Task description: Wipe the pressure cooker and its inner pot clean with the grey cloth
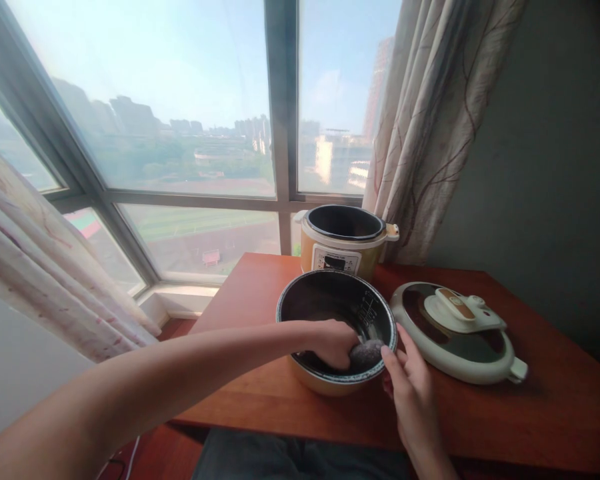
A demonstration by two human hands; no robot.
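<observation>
A dark inner pot (330,300) with a yellow outside stands on the red-brown table near its front edge. My left hand (333,341) reaches into the pot, its fingers closed on a grey sponge (367,352) pressed against the near inner wall. My right hand (410,390) holds the pot's rim and outer wall on the right side, with the fingers curled round it.
Behind the pot stands the yellow cooker body (343,241) without its lid, by the window. The cooker lid (455,330) lies flat on the table (530,413) to the right. A curtain (430,133) hangs at the back right; another curtain (40,280) hangs at the left.
</observation>
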